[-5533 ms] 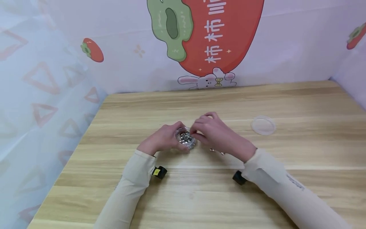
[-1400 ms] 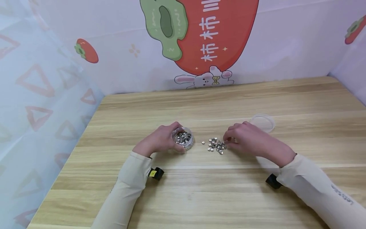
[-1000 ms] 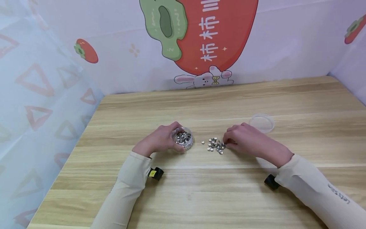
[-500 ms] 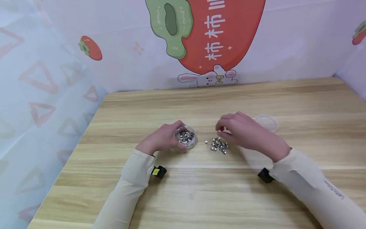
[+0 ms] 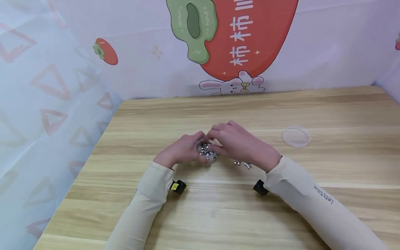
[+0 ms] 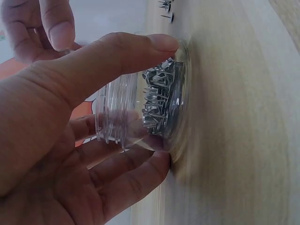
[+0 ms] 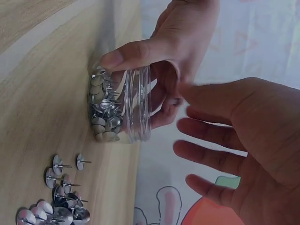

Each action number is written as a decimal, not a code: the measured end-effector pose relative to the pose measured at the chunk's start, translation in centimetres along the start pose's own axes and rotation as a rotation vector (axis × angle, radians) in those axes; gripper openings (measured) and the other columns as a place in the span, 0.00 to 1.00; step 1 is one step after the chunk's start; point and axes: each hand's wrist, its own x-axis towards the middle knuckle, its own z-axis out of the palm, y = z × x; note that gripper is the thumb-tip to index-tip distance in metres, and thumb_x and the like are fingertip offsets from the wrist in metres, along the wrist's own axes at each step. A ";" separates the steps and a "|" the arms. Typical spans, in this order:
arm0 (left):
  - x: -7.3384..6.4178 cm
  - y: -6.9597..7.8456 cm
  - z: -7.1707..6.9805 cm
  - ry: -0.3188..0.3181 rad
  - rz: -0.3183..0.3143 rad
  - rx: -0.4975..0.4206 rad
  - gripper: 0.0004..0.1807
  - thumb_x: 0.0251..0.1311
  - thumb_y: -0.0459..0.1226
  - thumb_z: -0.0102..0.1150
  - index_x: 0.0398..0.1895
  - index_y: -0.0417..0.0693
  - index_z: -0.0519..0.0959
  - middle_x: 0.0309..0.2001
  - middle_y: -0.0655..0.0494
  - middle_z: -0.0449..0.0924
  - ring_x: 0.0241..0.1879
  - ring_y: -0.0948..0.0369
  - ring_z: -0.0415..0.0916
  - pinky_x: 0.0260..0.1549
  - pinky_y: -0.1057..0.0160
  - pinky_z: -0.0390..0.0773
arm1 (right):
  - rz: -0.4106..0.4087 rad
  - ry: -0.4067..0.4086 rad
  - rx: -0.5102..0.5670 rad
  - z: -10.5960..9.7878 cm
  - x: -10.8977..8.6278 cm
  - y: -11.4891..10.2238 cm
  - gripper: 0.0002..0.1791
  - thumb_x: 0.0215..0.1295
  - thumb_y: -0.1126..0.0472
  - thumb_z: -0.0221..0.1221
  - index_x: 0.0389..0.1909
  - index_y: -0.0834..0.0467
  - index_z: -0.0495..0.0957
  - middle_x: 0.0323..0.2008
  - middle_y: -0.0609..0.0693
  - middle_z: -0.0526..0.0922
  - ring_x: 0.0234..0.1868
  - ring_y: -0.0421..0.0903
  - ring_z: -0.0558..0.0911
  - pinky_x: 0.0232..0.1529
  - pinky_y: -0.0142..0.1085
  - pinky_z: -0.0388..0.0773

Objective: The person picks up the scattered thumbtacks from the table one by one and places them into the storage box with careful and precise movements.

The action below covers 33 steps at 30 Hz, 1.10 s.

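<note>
My left hand (image 5: pixel 184 150) grips a small clear plastic jar (image 6: pixel 115 112) on the table, thumb on one side and fingers round the other. Inside the jar lies a heap of silver thumbtacks (image 6: pixel 157 96). Over the jar's mouth hangs my right hand (image 5: pixel 239 144), its thumb and forefinger apart in the head view, the other fingers loosely bent. No tack shows clearly between them. Loose thumbtacks (image 7: pixel 61 206) lie on the wood beside the jar, some point up; my right hand hides most of them in the head view.
A clear round lid (image 5: pixel 296 136) lies flat on the wooden table (image 5: pixel 218 215), right of the hands. Behind the table hangs a wall sheet (image 5: pixel 140 76) with printed fruit and a rabbit. Black wrist cameras (image 5: pixel 178 186) sit under both wrists.
My right hand has gone from the loose tacks leftward to the jar's mouth, its thumb and forefinger now wider apart. The left hand keeps its grip on the jar. The head view has shifted slightly.
</note>
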 end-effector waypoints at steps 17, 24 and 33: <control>0.2 0.2 0.2 0.011 -0.021 0.021 0.42 0.37 0.50 0.79 0.59 0.58 0.69 0.54 0.51 0.79 0.51 0.54 0.76 0.52 0.54 0.76 | 0.047 0.003 -0.068 -0.7 -5.7 3.5 0.40 0.56 0.43 0.68 0.68 0.51 0.68 0.66 0.53 0.73 0.67 0.53 0.72 0.67 0.54 0.65; 0.1 0.3 0.2 0.015 -0.023 0.018 0.43 0.37 0.50 0.79 0.59 0.56 0.69 0.54 0.48 0.79 0.50 0.53 0.75 0.51 0.53 0.76 | 0.090 0.043 -0.089 -1.2 -9.5 5.6 0.37 0.53 0.50 0.71 0.64 0.54 0.72 0.60 0.53 0.79 0.62 0.55 0.76 0.61 0.56 0.69; 0.2 0.5 0.4 0.014 -0.040 0.013 0.42 0.37 0.50 0.79 0.59 0.57 0.69 0.55 0.49 0.79 0.52 0.53 0.75 0.52 0.53 0.75 | 0.031 0.055 -0.051 -0.4 -9.9 6.0 0.18 0.55 0.57 0.69 0.48 0.52 0.82 0.46 0.45 0.85 0.50 0.47 0.83 0.54 0.51 0.75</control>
